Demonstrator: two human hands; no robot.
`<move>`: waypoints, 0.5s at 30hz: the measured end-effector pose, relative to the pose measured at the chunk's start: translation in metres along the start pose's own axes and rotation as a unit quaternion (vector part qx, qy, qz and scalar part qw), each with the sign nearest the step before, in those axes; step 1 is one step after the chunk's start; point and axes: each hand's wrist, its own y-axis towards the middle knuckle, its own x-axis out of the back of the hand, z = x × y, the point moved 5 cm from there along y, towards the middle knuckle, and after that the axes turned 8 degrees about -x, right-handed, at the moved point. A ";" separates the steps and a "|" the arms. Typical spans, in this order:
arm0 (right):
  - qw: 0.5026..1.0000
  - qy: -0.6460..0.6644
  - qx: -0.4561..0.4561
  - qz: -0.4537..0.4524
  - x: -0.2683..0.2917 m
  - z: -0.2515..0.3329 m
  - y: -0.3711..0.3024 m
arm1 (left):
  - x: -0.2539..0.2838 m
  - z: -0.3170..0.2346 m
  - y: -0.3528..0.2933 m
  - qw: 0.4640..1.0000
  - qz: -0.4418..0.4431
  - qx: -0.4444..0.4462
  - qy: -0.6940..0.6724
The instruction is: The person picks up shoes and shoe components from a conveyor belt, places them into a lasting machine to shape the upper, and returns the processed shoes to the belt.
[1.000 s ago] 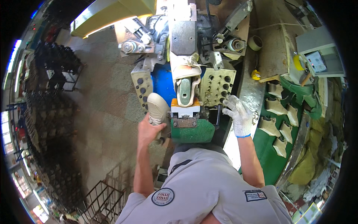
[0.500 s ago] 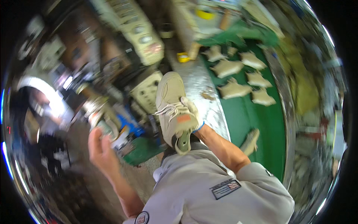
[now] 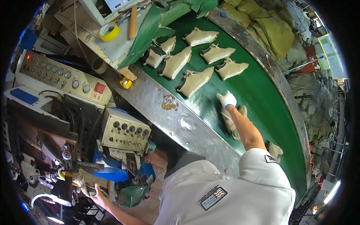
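My right hand (image 3: 227, 99), in a white glove with a blue cuff edge, reaches over the green belt (image 3: 262, 101). Its fingers are apart and hold nothing. Under its wrist a beige shoe (image 3: 229, 123) lies on the belt, partly hidden by my forearm, with another shoe (image 3: 243, 111) just beside it. Down at the left, my bare left hand (image 3: 98, 195) grips the opening end of a beige lace-up shoe (image 3: 91, 181) at a machine (image 3: 65, 155). The shoe's toe side points away from my arm.
Several beige shoes (image 3: 195, 80) lie on the belt's far part, and one more (image 3: 275, 151) near my right sleeve. A metal ledge (image 3: 168, 108) edges the belt. Control boxes (image 3: 125, 129) stand left. Yellow tape (image 3: 108, 32) and a wooden-handled tool (image 3: 132, 22) lie on a bench.
My right hand has moved from in front of my body out over the belt and let go of its shoe. My left hand stays with the shoe at the machine. The view has turned.
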 end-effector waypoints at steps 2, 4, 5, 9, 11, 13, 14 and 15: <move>0.990 0.135 -0.017 0.033 -0.037 0.045 0.023 | 0.005 0.028 0.003 0.997 -0.012 -0.002 0.080; 0.930 0.321 -0.090 0.153 -0.088 0.095 0.029 | 0.001 0.018 0.000 0.997 -0.018 -0.035 0.068; 0.866 0.414 -0.141 0.241 -0.106 0.126 0.018 | 0.004 0.013 -0.004 0.996 -0.030 -0.031 0.082; 0.763 0.632 -0.136 0.004 -0.192 0.112 0.117 | -0.031 0.010 0.026 0.997 -0.002 -0.080 0.004; 0.689 0.699 -0.129 0.140 -0.180 0.152 0.064 | -0.003 0.045 0.013 0.995 -0.022 -0.091 -0.032; 0.634 0.725 -0.096 0.252 -0.145 0.148 0.034 | 0.008 0.077 0.016 0.991 0.053 -0.095 -0.077; 0.603 0.726 -0.058 0.326 -0.138 0.147 0.010 | 0.020 0.104 0.014 0.990 0.123 -0.030 -0.063; 0.569 0.718 -0.022 0.400 -0.123 0.148 -0.024 | 0.032 0.125 0.004 0.980 0.190 0.040 -0.049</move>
